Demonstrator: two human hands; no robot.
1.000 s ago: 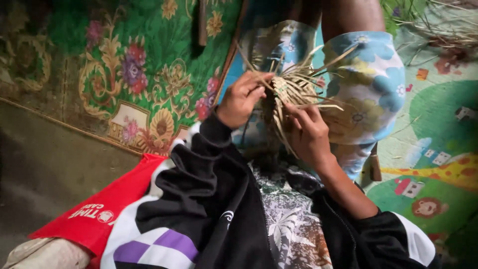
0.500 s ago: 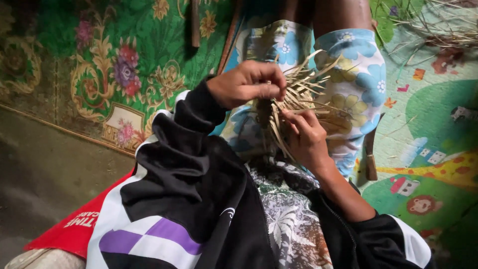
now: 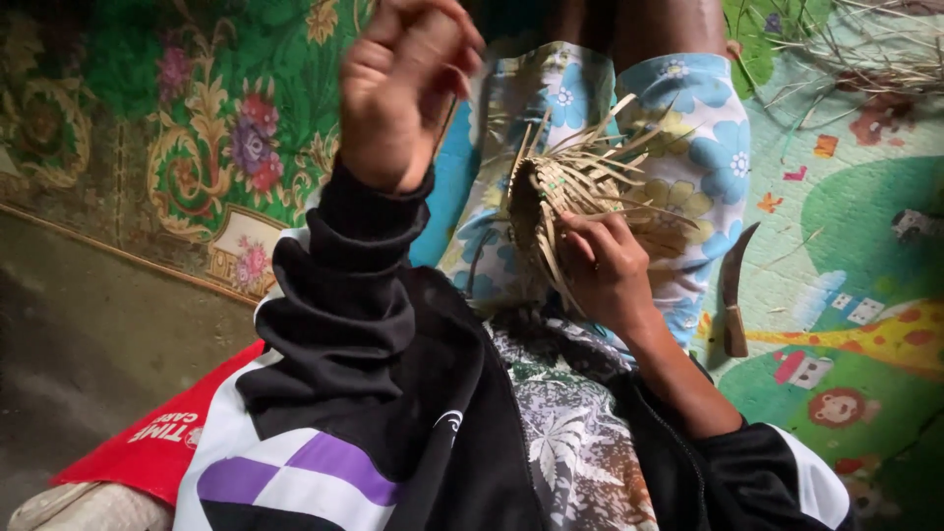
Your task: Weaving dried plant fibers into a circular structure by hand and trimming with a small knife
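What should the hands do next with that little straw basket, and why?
Probably bring the raised left hand back down to the woven basket piece. Only the right hand holds it now, and many loose strips stick out unwoven.

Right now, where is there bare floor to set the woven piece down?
Free: the picture mat right of the knife; the grey floor left of the red bag. Crowded: loose strips at top right.

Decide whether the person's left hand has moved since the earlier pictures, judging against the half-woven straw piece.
Yes. The left hand has lifted up and leftward, away from the half-woven straw piece, which the right hand holds.
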